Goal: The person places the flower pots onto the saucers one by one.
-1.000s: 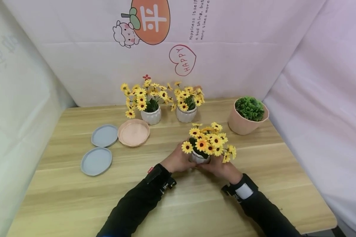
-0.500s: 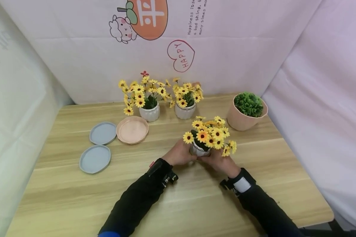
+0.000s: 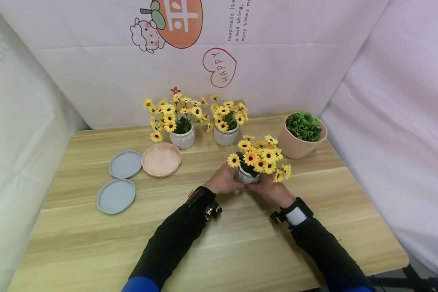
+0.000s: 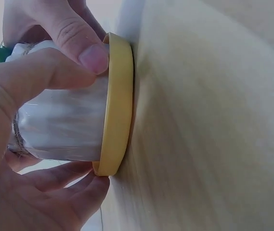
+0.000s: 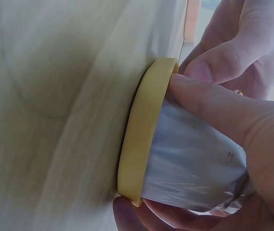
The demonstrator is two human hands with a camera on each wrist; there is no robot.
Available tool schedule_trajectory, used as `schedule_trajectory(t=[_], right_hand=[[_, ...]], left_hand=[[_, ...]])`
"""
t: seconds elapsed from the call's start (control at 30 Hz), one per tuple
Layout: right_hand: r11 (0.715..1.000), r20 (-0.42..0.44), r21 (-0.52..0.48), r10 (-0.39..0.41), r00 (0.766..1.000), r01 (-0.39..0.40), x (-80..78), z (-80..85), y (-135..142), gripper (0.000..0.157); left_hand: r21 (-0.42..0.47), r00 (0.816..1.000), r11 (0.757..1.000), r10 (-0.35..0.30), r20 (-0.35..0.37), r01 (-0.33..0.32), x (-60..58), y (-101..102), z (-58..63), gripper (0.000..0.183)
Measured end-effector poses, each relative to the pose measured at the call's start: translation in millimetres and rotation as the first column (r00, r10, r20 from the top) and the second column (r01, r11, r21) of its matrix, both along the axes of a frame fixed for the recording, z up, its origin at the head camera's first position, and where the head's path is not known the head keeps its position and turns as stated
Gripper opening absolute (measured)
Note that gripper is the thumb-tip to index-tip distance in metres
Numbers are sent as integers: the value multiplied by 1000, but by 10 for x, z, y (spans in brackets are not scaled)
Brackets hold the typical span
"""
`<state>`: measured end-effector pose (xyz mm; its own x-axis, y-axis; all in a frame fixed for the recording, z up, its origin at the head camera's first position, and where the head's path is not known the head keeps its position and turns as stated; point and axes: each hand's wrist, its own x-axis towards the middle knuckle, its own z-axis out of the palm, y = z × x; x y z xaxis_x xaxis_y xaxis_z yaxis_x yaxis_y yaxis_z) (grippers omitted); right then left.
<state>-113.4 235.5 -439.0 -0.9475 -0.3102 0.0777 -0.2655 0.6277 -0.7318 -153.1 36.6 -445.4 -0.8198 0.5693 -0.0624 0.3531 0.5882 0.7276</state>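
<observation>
Left hand (image 3: 223, 179) clamped on the near side of a white pot (image 3: 247, 177), thumb across the front, fingers curled round beneath toward the base. Right hand (image 3: 271, 188) clamped on the same pot from the other side, thumb likewise across the front; the two thumbs nearly meet. So the pot sits between the hands, upright, yellow flowers (image 3: 259, 158) spilling over the top, mostly toward the right hand. Under the pot, a yellow saucer (image 4: 116, 108); thumb tips and lower fingers reach its rim. Can't tell from here if saucer rests on the bench (image 3: 241, 247) or hangs just above.

Beyond the right hand, to its right: pink planter (image 3: 300, 140) with a green plant (image 3: 303, 126). Straight ahead of the left hand: second flower pot (image 3: 226, 135); left of that, third flower pot (image 3: 183, 138), both white with yellow blooms. Left of the left hand: pink plate (image 3: 162, 159), then farther left upper grey plate (image 3: 125, 164) and lower grey plate (image 3: 116, 196), edges meeting. Behind everything, farthest from the hands, white cloth (image 3: 288, 77) printed with a red HAPPY heart (image 3: 220, 67).
</observation>
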Motion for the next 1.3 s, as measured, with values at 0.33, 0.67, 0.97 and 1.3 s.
schedule_trajectory(t=[0.33,0.67,0.97,1.3], right_hand=[[996,16,-90,26,1000,-24,-196,-21,93,108],[999,65,-42,-8,998,11,-399,-14,152,102],[999,148,-44,-18,989,25,-561,-36,199,98],[999,187,-35,-30,982,37,-702,2,207,99]], left_hand=[[64,999,998,16,38,-19,-184,76,-9,46],[65,1000,998,6,23,-7,-406,136,-19,60],[33,998,999,22,57,-24,-558,204,22,29],[-33,995,998,57,83,-54,-718,260,54,48]])
